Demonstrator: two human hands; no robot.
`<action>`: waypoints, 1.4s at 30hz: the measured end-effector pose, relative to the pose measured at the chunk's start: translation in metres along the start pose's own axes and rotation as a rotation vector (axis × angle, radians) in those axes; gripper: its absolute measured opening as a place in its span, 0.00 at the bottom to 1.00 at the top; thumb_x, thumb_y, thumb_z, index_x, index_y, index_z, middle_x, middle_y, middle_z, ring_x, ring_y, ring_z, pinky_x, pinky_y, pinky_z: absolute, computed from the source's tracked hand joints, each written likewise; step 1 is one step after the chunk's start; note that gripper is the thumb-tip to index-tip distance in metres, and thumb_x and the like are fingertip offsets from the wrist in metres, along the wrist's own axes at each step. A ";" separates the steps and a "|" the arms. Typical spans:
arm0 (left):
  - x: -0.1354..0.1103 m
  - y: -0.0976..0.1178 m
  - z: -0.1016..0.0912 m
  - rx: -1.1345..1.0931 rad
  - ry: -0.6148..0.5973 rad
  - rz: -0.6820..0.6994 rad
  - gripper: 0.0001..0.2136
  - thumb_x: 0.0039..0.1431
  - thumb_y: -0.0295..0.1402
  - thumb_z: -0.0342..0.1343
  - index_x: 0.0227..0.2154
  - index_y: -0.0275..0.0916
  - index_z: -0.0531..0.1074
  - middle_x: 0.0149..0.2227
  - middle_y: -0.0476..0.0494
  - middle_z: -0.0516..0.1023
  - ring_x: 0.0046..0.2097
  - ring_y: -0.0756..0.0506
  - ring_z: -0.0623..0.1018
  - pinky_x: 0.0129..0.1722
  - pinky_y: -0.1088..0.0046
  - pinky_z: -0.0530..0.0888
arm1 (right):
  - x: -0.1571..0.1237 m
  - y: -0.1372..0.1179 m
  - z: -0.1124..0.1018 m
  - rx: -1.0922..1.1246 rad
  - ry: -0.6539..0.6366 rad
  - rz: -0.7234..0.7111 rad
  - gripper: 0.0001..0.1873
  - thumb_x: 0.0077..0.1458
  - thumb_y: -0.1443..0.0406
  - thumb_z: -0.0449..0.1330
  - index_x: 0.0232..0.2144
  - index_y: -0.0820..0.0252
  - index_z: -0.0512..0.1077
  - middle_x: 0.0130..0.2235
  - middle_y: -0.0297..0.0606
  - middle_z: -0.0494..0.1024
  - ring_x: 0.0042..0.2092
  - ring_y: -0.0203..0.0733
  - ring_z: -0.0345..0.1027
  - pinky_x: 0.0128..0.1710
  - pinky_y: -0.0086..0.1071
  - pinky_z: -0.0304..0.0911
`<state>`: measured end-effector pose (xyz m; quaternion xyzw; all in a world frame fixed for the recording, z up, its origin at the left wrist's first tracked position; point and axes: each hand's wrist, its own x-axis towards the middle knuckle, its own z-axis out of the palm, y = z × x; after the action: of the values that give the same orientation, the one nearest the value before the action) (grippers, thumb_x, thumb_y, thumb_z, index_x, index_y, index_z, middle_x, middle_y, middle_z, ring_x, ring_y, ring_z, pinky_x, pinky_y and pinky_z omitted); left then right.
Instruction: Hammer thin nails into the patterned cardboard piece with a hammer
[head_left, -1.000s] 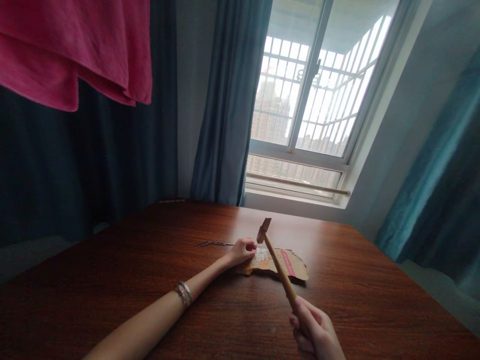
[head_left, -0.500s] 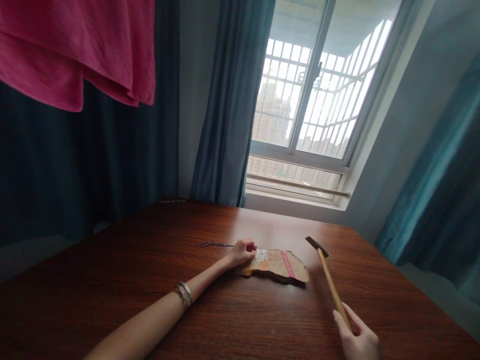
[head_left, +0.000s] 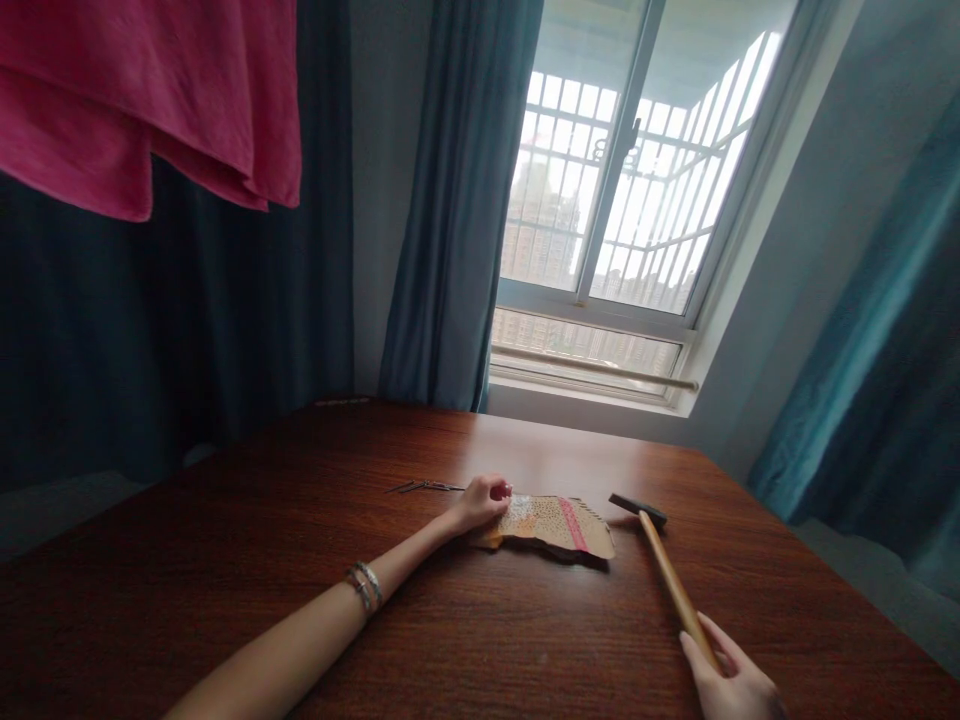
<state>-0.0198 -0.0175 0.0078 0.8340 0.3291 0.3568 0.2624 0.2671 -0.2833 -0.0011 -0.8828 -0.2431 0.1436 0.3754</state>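
My left hand (head_left: 486, 502) is closed in a pinch over the left end of a torn piece of cardboard (head_left: 553, 522). Whatever is between its fingertips is too small to make out. The cardboard has a speckled surface, a pink stripe near its right end and an orange patch. In my right hand (head_left: 733, 682) is the wooden handle of a hammer (head_left: 673, 582). Its dark head is right of the cardboard, apart from it and low over the table. Thin dark metal pieces (head_left: 421, 487) lie left of my left hand, their kind unclear.
Everything lies on a brown wooden table (head_left: 480, 640). Behind it are a barred window (head_left: 600, 220) and a blue curtain (head_left: 450, 220). A pink cloth (head_left: 225, 90) hangs at upper left, and another curtain (head_left: 847, 340) hangs on the right.
My right hand has moved slightly right and down, and the hammer head has tilted and shifted a little to the right. My left hand and the cardboard stay in place.
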 end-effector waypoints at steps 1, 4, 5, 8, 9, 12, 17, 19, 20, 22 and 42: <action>0.000 0.000 0.000 -0.001 -0.001 -0.001 0.06 0.45 0.29 0.52 0.26 0.33 0.72 0.25 0.48 0.71 0.27 0.52 0.68 0.27 0.79 0.63 | 0.000 -0.001 0.000 -0.009 -0.002 -0.006 0.28 0.42 0.52 0.55 0.46 0.55 0.70 0.36 0.41 0.78 0.36 0.49 0.71 0.33 0.35 0.64; 0.000 -0.001 0.000 -0.006 -0.001 -0.010 0.07 0.45 0.29 0.52 0.27 0.33 0.73 0.25 0.48 0.72 0.27 0.52 0.68 0.27 0.79 0.63 | -0.001 -0.003 -0.002 -0.041 -0.021 -0.025 0.29 0.42 0.52 0.55 0.46 0.55 0.70 0.37 0.42 0.78 0.36 0.51 0.71 0.34 0.36 0.64; -0.001 -0.001 0.000 -0.009 -0.002 -0.013 0.07 0.45 0.29 0.52 0.27 0.33 0.73 0.25 0.47 0.72 0.27 0.52 0.69 0.27 0.79 0.63 | -0.001 -0.003 -0.003 -0.054 -0.024 -0.033 0.29 0.41 0.51 0.55 0.46 0.56 0.70 0.37 0.43 0.78 0.36 0.52 0.71 0.34 0.37 0.64; 0.000 -0.001 0.000 -0.011 -0.005 -0.013 0.07 0.45 0.30 0.53 0.28 0.33 0.73 0.26 0.47 0.72 0.27 0.51 0.69 0.27 0.78 0.64 | 0.001 -0.002 -0.004 -0.068 -0.014 -0.051 0.31 0.39 0.51 0.56 0.46 0.56 0.71 0.38 0.44 0.78 0.35 0.54 0.71 0.35 0.41 0.64; 0.000 -0.001 0.000 -0.008 -0.005 -0.011 0.07 0.46 0.30 0.53 0.28 0.33 0.73 0.26 0.46 0.72 0.28 0.51 0.69 0.27 0.78 0.64 | 0.002 -0.001 -0.004 -0.069 -0.008 -0.054 0.30 0.39 0.51 0.56 0.45 0.57 0.71 0.37 0.44 0.78 0.35 0.55 0.71 0.35 0.41 0.64; 0.001 -0.001 -0.001 0.000 -0.007 -0.005 0.10 0.44 0.29 0.54 0.31 0.33 0.74 0.26 0.47 0.72 0.28 0.51 0.69 0.28 0.78 0.65 | 0.002 0.002 -0.003 -0.103 0.014 -0.089 0.28 0.40 0.51 0.55 0.43 0.57 0.72 0.34 0.44 0.78 0.34 0.55 0.71 0.34 0.41 0.64; -0.001 0.000 0.000 -0.065 -0.045 0.030 0.22 0.43 0.24 0.53 0.46 0.32 0.69 0.32 0.45 0.73 0.30 0.52 0.69 0.30 0.78 0.67 | -0.003 0.003 0.002 -0.254 0.048 -0.217 0.26 0.46 0.52 0.49 0.43 0.57 0.71 0.36 0.46 0.76 0.35 0.54 0.70 0.35 0.40 0.63; -0.003 0.001 0.001 -0.055 -0.006 0.048 0.23 0.43 0.22 0.50 0.47 0.32 0.68 0.34 0.44 0.73 0.31 0.52 0.69 0.31 0.78 0.68 | -0.003 0.005 0.004 -0.304 0.088 -0.293 0.25 0.47 0.54 0.47 0.43 0.59 0.71 0.41 0.48 0.73 0.38 0.52 0.69 0.38 0.40 0.63; -0.004 0.002 0.000 -0.038 0.030 0.056 0.23 0.43 0.21 0.48 0.46 0.33 0.69 0.35 0.44 0.73 0.31 0.52 0.69 0.31 0.78 0.68 | -0.003 0.007 0.005 -0.319 0.104 -0.324 0.25 0.48 0.54 0.47 0.43 0.61 0.71 0.43 0.49 0.72 0.39 0.52 0.69 0.40 0.39 0.62; -0.005 0.004 -0.004 0.001 0.119 0.060 0.21 0.44 0.19 0.46 0.43 0.34 0.71 0.33 0.44 0.72 0.31 0.51 0.69 0.32 0.77 0.67 | -0.002 0.011 0.007 -0.335 0.114 -0.347 0.25 0.48 0.55 0.47 0.42 0.62 0.71 0.42 0.49 0.71 0.40 0.51 0.68 0.41 0.39 0.62; -0.056 -0.070 -0.178 0.473 -0.218 -0.442 0.11 0.40 0.36 0.53 0.26 0.36 0.76 0.28 0.45 0.77 0.31 0.47 0.74 0.31 0.78 0.66 | 0.006 0.029 0.003 -0.141 0.062 -0.336 0.28 0.46 0.51 0.48 0.42 0.64 0.70 0.41 0.49 0.72 0.42 0.53 0.67 0.45 0.41 0.60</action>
<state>-0.2114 0.0223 0.0455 0.8136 0.5453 0.1140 0.1665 0.2802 -0.2957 -0.0243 -0.8580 -0.3846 0.0341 0.3387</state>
